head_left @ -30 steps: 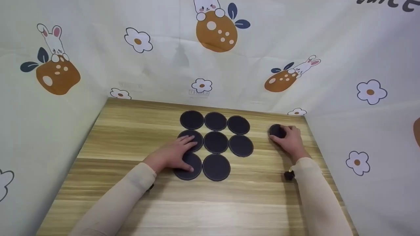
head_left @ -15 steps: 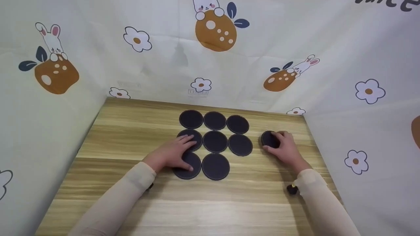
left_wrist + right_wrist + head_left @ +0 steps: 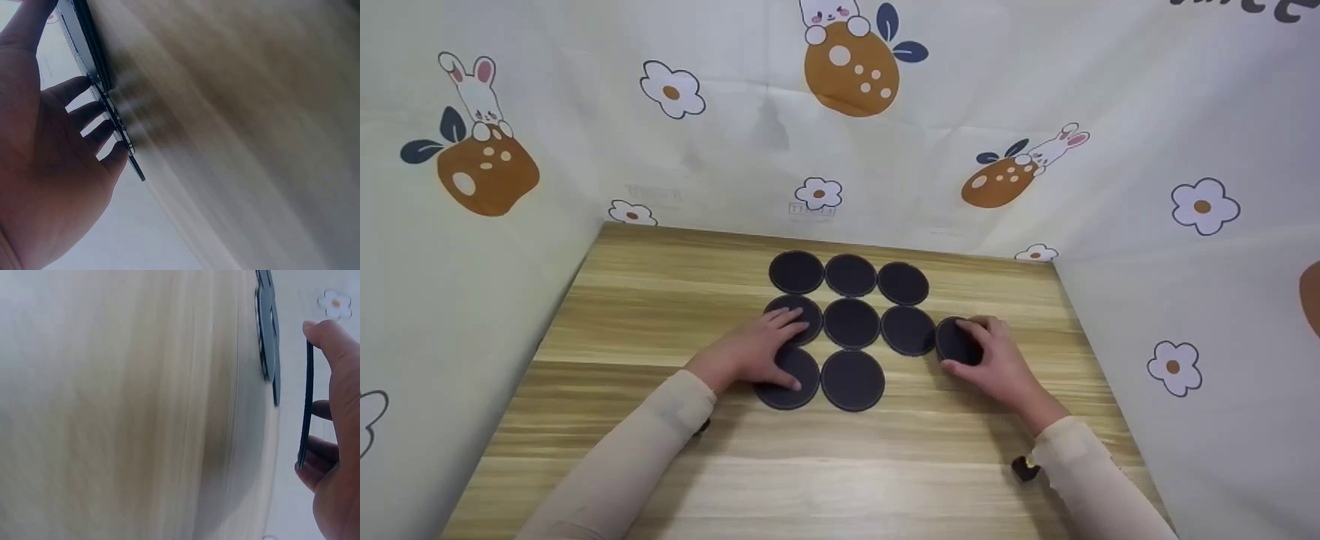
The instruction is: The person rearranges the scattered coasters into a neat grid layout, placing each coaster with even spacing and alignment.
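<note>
My left hand (image 3: 750,349) lies with fingers spread over two black round coasters at the left of a grid. Its fingertips touch the middle-left coaster (image 3: 814,318) and its thumb rests on the front-left coaster (image 3: 804,366). At the right, my right hand (image 3: 1001,369) pinches another black coaster (image 3: 955,343) by its edges, between thumb and fingers. In the right wrist view this held coaster (image 3: 309,396) is seen edge-on, raised off the table. In the head view it overlaps the right edge of the middle-right coaster (image 3: 907,331).
Coasters make a full back row, with the back-middle one (image 3: 850,275) near the wall. The front row has a coaster (image 3: 853,381) at its middle and bare wood to the right of it. Printed cloth walls (image 3: 720,165) bound the wooden table (image 3: 840,480) behind and on both sides.
My right hand has carried its coaster from the far right leftward and toward the front, up to the grid's right side. My left hand has stayed in place.
</note>
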Action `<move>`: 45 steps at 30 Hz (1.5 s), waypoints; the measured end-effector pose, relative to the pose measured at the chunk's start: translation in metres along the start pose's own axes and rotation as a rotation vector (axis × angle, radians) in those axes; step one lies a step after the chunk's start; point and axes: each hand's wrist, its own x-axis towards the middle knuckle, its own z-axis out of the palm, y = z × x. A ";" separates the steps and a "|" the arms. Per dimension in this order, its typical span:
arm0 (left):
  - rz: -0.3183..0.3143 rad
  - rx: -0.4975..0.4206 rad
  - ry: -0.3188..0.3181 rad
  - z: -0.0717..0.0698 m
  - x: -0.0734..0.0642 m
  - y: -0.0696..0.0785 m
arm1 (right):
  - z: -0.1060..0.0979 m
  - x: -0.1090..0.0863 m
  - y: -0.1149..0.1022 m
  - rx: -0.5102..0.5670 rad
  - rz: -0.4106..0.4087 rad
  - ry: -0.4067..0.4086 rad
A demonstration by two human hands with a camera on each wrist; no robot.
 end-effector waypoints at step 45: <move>0.004 0.016 0.016 0.001 0.000 0.001 | 0.059 -0.035 -0.068 -0.067 -0.022 -0.014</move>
